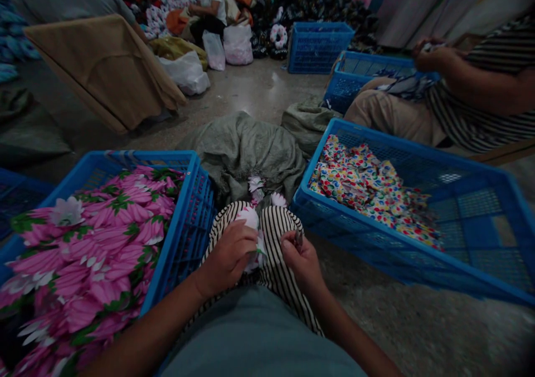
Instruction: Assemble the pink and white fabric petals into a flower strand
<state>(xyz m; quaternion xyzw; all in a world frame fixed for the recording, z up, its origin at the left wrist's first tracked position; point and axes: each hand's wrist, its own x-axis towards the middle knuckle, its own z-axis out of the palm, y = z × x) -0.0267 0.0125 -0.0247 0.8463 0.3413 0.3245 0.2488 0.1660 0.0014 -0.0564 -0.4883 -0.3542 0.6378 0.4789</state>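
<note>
My left hand (231,253) is closed on a white fabric flower piece (249,218) with pink and green on it, over my striped lap. Its lower part hangs below my fingers. In my closed right hand (304,263) is a small dark metal tool (298,240) that looks like thread snips; most of it is hidden by the fingers. Just past my knees lie white-and-pink petal pieces (277,200) on a grey-green sack (246,148). To my left, a blue crate (194,185) holds a heap of pink flower pieces (111,226) with green leaves.
On my right stands a blue crate (418,249) with colourful patterned fabric pieces (368,187). Beyond it a person in a striped top (493,76) sits working with both hands. A brown cloth-covered chair back (100,71) is front left. Farther off are another blue crate (320,48) and a seated person (211,1).
</note>
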